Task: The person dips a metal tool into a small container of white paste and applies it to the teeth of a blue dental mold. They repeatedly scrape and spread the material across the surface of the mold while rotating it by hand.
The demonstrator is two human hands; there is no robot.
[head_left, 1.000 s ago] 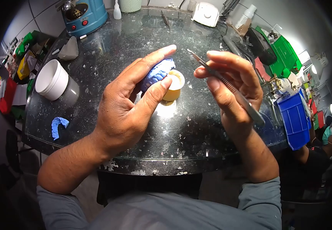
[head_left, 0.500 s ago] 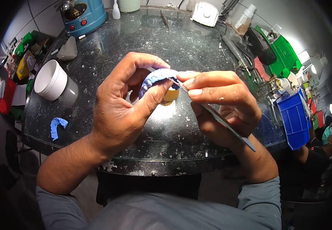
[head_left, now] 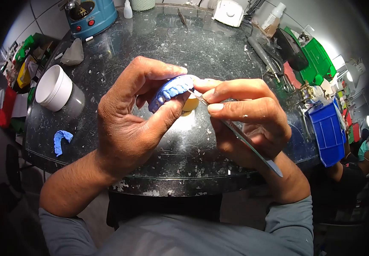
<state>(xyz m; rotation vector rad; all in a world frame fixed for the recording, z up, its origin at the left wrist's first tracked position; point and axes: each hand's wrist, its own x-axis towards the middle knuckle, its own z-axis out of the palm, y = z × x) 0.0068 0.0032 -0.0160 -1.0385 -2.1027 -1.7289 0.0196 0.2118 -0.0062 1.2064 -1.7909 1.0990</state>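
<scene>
A blue dental cast [head_left: 171,90] with a row of tooth shapes is held up by my left hand [head_left: 135,115], thumb below and fingers behind it. My right hand [head_left: 252,115] pinches a slim metal tool [head_left: 250,147] like a pen. The tool's tip meets the right end of the cast, where my right fingertips also lie close. Behind the cast and partly hidden stands a small yellow-orange object [head_left: 191,104]. A curved blue piece [head_left: 61,141] lies on the dark table [head_left: 184,170] at the left.
At the left are a white tub [head_left: 54,88] and a grey lump [head_left: 73,53]. A blue machine [head_left: 91,19] stands at the back left. Along the right are a blue tray [head_left: 327,134], green bins [head_left: 316,59] and a grey handpiece [head_left: 259,51]. Another person [head_left: 357,170] is at the far right.
My left hand has turned the cast, so more of its tooth row faces the camera. The tool's rear end has dipped slightly. The camera view has shifted a little.
</scene>
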